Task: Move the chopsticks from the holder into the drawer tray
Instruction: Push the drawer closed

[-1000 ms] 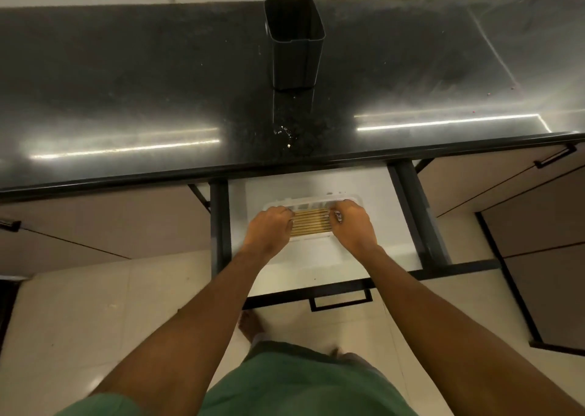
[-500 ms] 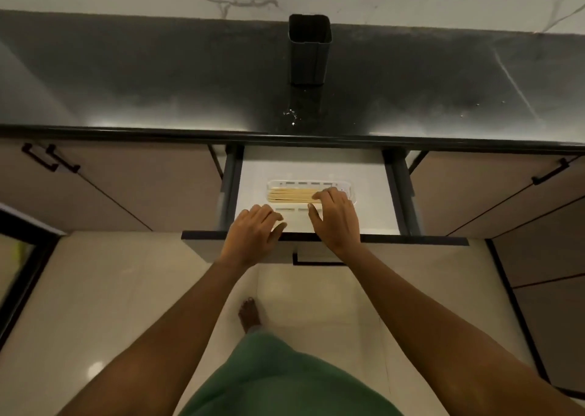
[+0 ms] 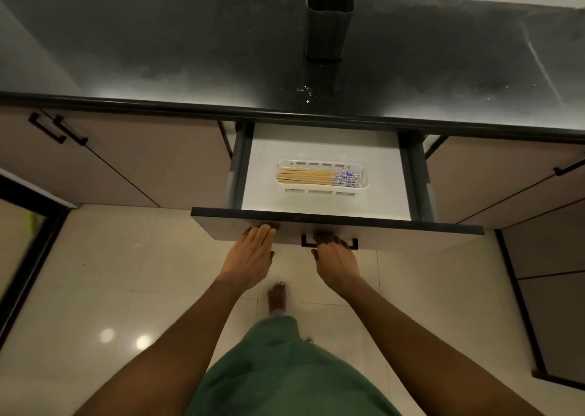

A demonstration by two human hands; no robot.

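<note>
The chopsticks (image 3: 318,176) lie flat in the white tray (image 3: 323,191), with bare floor of the drawer (image 3: 383,175) all round it and the holder (image 3: 329,19) far back on the desk (image 3: 158,51), while the left hand (image 3: 251,254), fingers straight, touches the drawer front's near edge and the right hand (image 3: 335,259) meets the handle (image 3: 355,244), though I cannot tell whether it is gripping.

Wooden chopsticks (image 3: 305,176), white plastic tray (image 3: 364,179), glossy countertop (image 3: 158,51).

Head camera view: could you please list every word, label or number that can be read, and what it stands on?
None can be read.
chopsticks: blue marks on the patterned ends, too small and blurred to tell writing from pattern.
holder, tray, drawer front: no label shows.
</note>
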